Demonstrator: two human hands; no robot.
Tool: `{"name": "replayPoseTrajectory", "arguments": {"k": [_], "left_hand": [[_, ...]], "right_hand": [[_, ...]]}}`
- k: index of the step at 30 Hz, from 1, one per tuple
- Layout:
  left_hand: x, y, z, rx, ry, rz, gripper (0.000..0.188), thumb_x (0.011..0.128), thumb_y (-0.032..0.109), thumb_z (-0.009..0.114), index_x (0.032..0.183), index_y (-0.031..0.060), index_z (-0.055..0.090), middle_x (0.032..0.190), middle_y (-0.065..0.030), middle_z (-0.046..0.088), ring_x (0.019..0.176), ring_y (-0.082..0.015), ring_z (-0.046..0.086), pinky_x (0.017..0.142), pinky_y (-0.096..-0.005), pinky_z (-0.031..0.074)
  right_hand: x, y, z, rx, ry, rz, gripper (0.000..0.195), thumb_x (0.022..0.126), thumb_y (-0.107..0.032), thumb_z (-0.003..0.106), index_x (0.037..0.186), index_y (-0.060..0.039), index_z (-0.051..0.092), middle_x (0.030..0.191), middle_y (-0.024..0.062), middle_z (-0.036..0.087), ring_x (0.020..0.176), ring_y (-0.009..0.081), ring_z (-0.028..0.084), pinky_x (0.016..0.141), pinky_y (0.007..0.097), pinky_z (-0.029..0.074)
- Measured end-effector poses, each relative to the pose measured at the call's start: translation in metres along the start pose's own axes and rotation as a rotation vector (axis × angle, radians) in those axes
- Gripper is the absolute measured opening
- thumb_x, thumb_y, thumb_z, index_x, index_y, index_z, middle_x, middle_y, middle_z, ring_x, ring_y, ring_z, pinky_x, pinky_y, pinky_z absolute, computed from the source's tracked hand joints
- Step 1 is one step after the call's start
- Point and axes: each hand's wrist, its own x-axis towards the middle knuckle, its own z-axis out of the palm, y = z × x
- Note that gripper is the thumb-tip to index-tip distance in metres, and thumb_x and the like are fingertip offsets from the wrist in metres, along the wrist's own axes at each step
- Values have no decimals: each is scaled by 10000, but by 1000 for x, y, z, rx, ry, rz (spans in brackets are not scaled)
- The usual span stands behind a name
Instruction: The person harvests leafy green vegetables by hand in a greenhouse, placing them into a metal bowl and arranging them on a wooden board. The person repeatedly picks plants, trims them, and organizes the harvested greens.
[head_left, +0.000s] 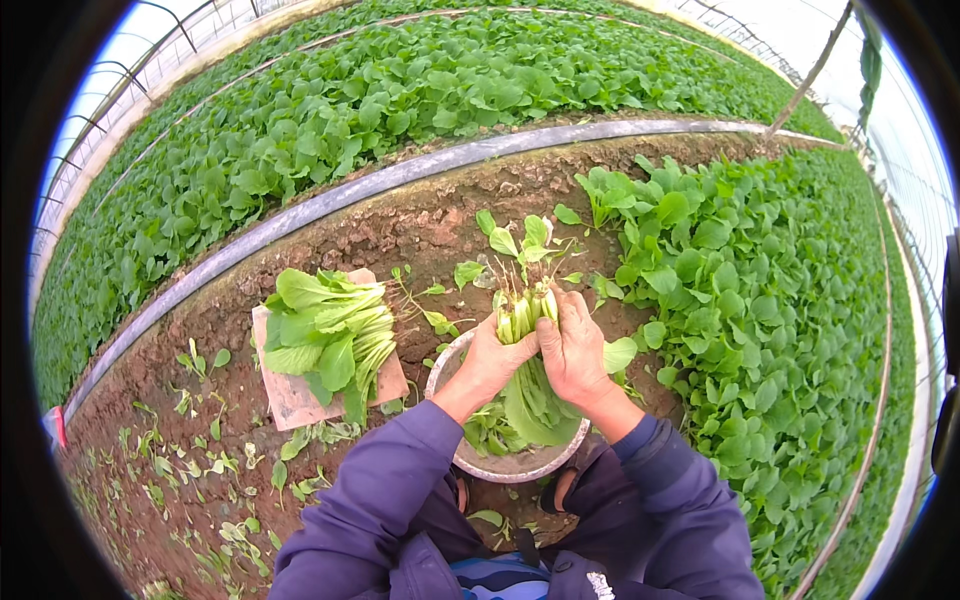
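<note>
Both my hands are closed around one bunch of leafy greens (534, 390), roots pointing away from me and leaves hanging towards me. My left hand (491, 356) grips the stems from the left; my right hand (574, 349) wraps them from the right, its thumb across the pale stem bases. Below the hands stands a round bucket (517, 474) with more leaves inside. To its left, a pile of pulled greens (337, 330) lies on a flat pinkish board (289, 401), roots to the right.
Growing greens (750, 315) fill the bed at the right, and another bed (450, 90) lies beyond a long grey pipe or hose (360, 187). Loose leaves (240, 544) are scattered over the soil at the left. A wooden pole (810, 75) leans at the upper right.
</note>
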Motion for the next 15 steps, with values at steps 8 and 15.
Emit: {"name": "replayPoseTrajectory", "arguments": {"k": [8, 15], "left_hand": [[-3, -1, -1, -26, 2, 64, 417, 855, 112, 785, 1227, 29, 615, 1141, -18, 669, 1012, -111, 629, 890, -280, 506], [-3, 11, -8, 115, -60, -82, 397, 812, 84, 788, 1172, 21, 630, 1061, -15, 675, 920, -112, 643, 819, -285, 530]], "right_hand": [[-5, 6, 14, 725, -22, 176, 402, 1045, -227, 455, 1321, 51, 547, 1431, 164, 442, 1328, 270, 440, 1110, 364, 352], [-8, 12, 7, 1058, -45, 397, 345, 953, -102, 633, 1278, 13, 622, 1479, 121, 460, 1355, 214, 428, 1120, 352, 349]]}}
